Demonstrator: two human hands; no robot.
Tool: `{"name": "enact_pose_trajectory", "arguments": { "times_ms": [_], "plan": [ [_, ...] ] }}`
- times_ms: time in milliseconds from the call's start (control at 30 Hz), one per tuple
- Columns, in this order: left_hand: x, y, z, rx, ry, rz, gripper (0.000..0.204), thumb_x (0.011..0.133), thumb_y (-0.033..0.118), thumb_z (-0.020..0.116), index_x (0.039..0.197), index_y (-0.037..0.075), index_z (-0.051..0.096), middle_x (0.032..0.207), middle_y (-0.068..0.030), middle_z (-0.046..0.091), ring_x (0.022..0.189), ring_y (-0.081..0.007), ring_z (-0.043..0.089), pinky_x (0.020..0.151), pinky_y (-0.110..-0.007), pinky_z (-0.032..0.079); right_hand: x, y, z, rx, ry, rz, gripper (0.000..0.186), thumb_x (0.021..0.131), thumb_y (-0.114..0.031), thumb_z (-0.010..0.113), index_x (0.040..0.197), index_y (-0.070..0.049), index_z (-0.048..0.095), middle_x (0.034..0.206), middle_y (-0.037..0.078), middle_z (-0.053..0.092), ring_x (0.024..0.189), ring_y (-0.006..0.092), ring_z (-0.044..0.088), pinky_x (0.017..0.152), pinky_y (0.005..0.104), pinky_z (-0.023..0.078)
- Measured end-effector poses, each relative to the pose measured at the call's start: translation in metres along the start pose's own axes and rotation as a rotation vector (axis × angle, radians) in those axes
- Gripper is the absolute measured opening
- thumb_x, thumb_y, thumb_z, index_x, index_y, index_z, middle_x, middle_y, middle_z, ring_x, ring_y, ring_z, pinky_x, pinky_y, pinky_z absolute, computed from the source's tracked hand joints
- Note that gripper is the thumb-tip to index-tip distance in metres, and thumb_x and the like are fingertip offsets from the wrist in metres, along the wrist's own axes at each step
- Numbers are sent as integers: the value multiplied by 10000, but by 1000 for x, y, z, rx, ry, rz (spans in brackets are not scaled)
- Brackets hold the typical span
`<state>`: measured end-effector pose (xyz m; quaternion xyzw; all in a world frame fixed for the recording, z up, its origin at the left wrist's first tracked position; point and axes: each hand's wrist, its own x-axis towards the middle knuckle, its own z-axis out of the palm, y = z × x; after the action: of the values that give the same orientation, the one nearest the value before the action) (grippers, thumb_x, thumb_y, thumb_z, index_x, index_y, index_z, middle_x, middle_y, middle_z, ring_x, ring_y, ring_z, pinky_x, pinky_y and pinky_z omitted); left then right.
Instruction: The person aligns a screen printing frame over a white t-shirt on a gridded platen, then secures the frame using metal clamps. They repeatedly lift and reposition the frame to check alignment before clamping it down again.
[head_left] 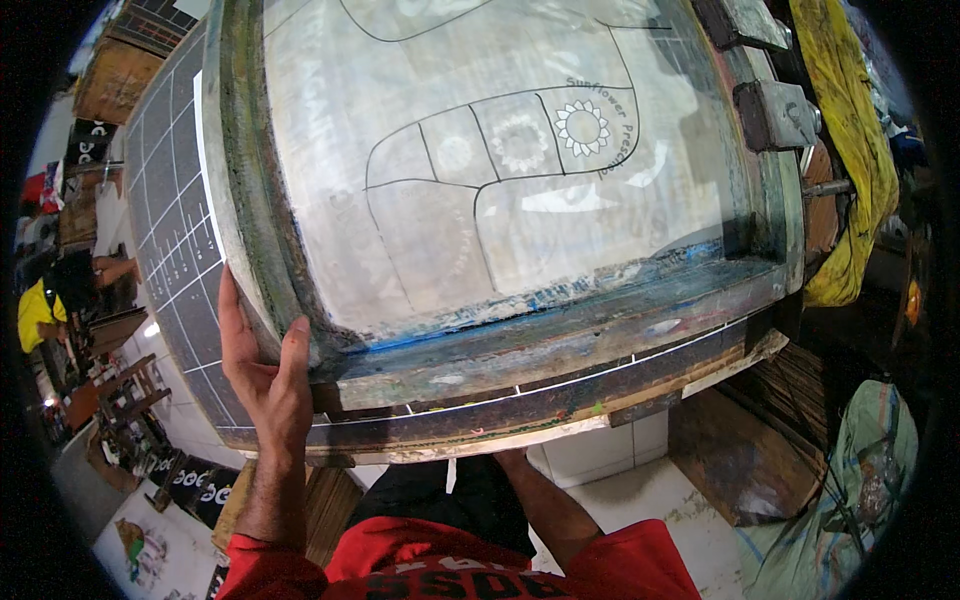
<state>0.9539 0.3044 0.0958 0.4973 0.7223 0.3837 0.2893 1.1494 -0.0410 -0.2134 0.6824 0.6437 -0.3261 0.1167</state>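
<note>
A large screen printing frame [520, 345] with worn, paint-stained wooden bars lies over a dark gridded board [170, 215]. Its pale mesh [590, 240] carries thin black curved outlines, a flower shape and small lettering. At the frame's near left corner is my left hand [268, 375], thumb on top of the bar and fingers along the outer side, gripping it. A white sheet edge [204, 160] shows beside the frame's left bar. My right hand [512, 458] is down at the table's near edge, in front of my body; its fingers are hidden under that edge.
Metal clamps [780, 115] hold the frame's right side, beside a hanging yellow cloth [850, 170]. A pale green sack [870, 470] and a stack of brown boards [760, 410] stand at lower right. Shelves and clutter, with a person in yellow [42, 315], lie far left.
</note>
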Motion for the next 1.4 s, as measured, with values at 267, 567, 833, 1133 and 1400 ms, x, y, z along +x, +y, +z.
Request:
{"name": "enact_pose_trajectory", "arguments": {
  "times_ms": [267, 567, 833, 1133, 1400],
  "plan": [
    [0, 12, -5, -119, -56, -50, 798, 805, 3, 622, 1514, -68, 264, 1432, -197, 471, 1310, -259, 481, 1109, -379, 370, 2, -2, 0, -2, 15, 12, 779, 889, -667, 464, 1521, -229, 340, 1498, 141, 433, 1349, 347, 443, 1083, 568, 339],
    [6, 11, -3, 225, -13, 210, 802, 796, 18, 612, 1514, -67, 264, 1513, -233, 383, 1440, -326, 324, 1194, -439, 228, 8, -9, 1, 15, 24, 42, 810, 870, -695, 469, 1517, -222, 348, 1490, 140, 447, 1338, 342, 462, 1073, 549, 362],
    [56, 59, 67, 750, -591, 755, 733, 945, 354, 598, 1521, 4, 310, 1574, -236, 287, 1497, -406, 171, 1208, -562, 103, 10, -13, 2, 21, 42, 68, 837, 854, -720, 474, 1512, -216, 355, 1484, 139, 459, 1328, 337, 478, 1065, 532, 383],
    [73, 74, 103, 897, -537, 901, 787, 911, 508, 616, 1539, 121, 340, 1608, -169, 259, 1503, -391, 162, 1200, -585, 108, 12, -17, 7, 47, 65, 87, 869, 836, -748, 479, 1508, -209, 363, 1476, 137, 473, 1317, 331, 496, 1056, 512, 407],
    [71, 85, 89, 751, -539, 895, 790, 905, 444, 645, 1545, 115, 319, 1614, -164, 248, 1505, -388, 162, 1203, -576, 116, 16, -22, 10, 85, 69, 111, 897, 819, -773, 483, 1503, -204, 370, 1470, 136, 485, 1307, 327, 512, 1048, 495, 427]
  ]
}}
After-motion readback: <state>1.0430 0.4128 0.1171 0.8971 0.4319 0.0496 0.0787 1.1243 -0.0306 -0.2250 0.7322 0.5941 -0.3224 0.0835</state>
